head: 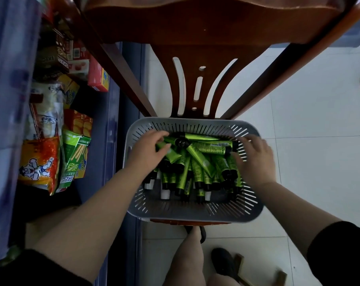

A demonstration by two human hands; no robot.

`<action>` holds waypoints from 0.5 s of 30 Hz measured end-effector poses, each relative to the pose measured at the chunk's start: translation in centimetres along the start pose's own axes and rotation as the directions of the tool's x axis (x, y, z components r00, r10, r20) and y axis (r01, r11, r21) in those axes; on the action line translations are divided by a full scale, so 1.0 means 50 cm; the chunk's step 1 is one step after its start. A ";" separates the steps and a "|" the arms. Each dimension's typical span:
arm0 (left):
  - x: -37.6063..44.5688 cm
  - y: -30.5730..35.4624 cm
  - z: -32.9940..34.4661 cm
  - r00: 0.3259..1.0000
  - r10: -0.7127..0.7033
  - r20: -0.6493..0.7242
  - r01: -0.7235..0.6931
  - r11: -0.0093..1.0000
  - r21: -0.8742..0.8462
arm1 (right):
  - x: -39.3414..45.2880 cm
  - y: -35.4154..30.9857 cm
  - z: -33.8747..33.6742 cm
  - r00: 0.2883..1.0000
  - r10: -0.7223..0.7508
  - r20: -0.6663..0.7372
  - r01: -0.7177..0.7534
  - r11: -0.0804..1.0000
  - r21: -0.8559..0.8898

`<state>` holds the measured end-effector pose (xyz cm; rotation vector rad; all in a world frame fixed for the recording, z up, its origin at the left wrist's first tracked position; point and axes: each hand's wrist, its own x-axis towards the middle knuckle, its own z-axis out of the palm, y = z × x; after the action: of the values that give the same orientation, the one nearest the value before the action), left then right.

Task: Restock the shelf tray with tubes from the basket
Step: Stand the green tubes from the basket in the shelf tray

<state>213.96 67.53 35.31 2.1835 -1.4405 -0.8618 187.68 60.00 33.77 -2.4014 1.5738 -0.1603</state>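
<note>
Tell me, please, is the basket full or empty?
Partly full: green tubes pile loosely across the grey basket, below its rim.

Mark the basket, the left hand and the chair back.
basket [195, 211], head view, on its near slotted wall.
left hand [147, 150], head view, on the back of the hand, which holds a green tube.
chair back [212, 23], head view, on the wooden top rail.

One basket [193, 211] is sitting on one chair [205, 27], holding too many green tubes [197, 155] to count; two hands [146, 149] are reaching in.
</note>
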 end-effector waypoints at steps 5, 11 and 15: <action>0.071 -0.001 0.086 0.950 -0.272 0.156 0.281 0.959 -0.041 | 0.005 -0.057 0.047 0.909 0.210 0.361 -0.232 0.972 0.021; 0.128 -0.012 0.145 0.906 -0.385 0.174 0.377 0.923 0.079 | -0.007 -0.051 0.096 0.776 0.372 0.510 -0.361 0.924 -0.124; 0.163 -0.033 0.174 0.869 -0.450 0.207 0.432 0.893 0.128 | 0.005 -0.051 0.119 0.750 0.401 0.527 -0.357 0.915 -0.188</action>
<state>211.53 60.86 25.61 2.5971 -1.0894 -1.2712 191.43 61.69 28.76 -1.8532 1.7286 0.6384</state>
